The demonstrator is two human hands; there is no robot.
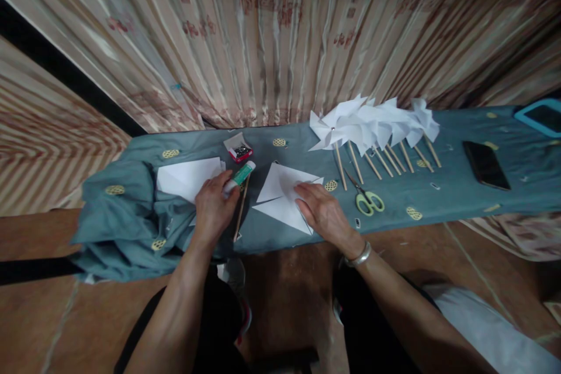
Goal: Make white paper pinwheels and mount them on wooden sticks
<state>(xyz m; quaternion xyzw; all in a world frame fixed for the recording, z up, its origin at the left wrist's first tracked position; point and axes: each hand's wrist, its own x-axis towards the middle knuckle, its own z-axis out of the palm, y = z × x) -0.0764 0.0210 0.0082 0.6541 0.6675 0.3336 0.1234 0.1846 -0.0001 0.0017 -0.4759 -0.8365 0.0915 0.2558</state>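
Note:
My left hand (214,201) is closed around a green and white glue stick (242,173), just above the cloth. A white paper square (283,187) with slits cut in from its corners lies in front of me. On its right part rests my right hand (322,210), fingers stretched out over the paper. Between the glue stick and the cut paper lies a thin wooden stick (241,210). To the left, partly behind my left hand, is a stack of white paper (188,178). A small red box (239,149) of metal pins or tacks stands open behind the glue stick.
Several white paper pinwheels (372,123) on wooden sticks lie in a row at the back right. Green-handled scissors (368,201) lie before them. Farther right are a black phone (485,165) and a blue-framed object (542,117). Bunched cloth (118,216) covers the left end; a curtain (263,41) hangs behind.

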